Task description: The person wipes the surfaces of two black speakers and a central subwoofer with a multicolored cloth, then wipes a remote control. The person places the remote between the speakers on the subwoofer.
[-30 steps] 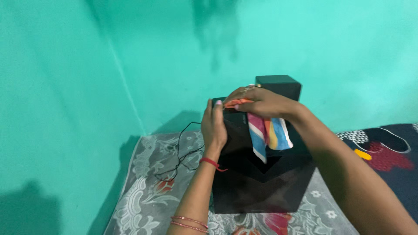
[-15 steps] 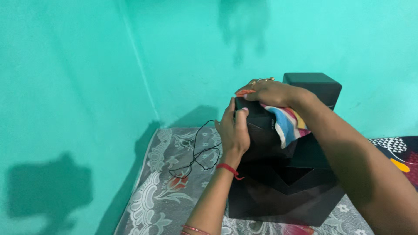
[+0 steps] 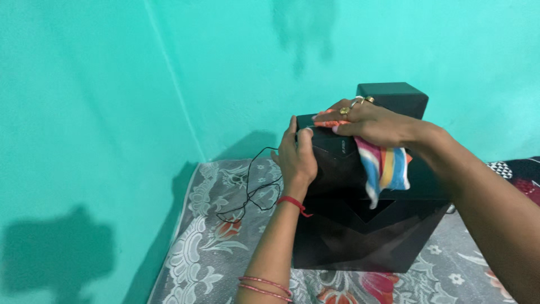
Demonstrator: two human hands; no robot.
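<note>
While the head camera looks down at a bed corner against turquoise walls, the person's left hand sits just left of the frame's centre, wrapped around the left side of a small black speaker, fingers curled over its top edge and thumb on its front face. A red thread is tied at that wrist and thin bangles circle the forearm near the bottom edge of the frame. The right hand, slightly right of centre and higher, lies flat on top of the same small speaker, pressing a striped cloth against it; the fingers are closed down on the cloth, with rings showing on two of them. The cloth, banded in pink, white, yellow and blue, hangs down the speaker's right front. The small speaker rests on a larger black speaker box in the lower centre-right of the frame. A second small black speaker stands behind the right hand, upper right of centre. A thin black cable loops on the floral grey bedsheet to the left of the boxes, in the lower left part of the frame. A darker patterned fabric shows at the right edge
</note>
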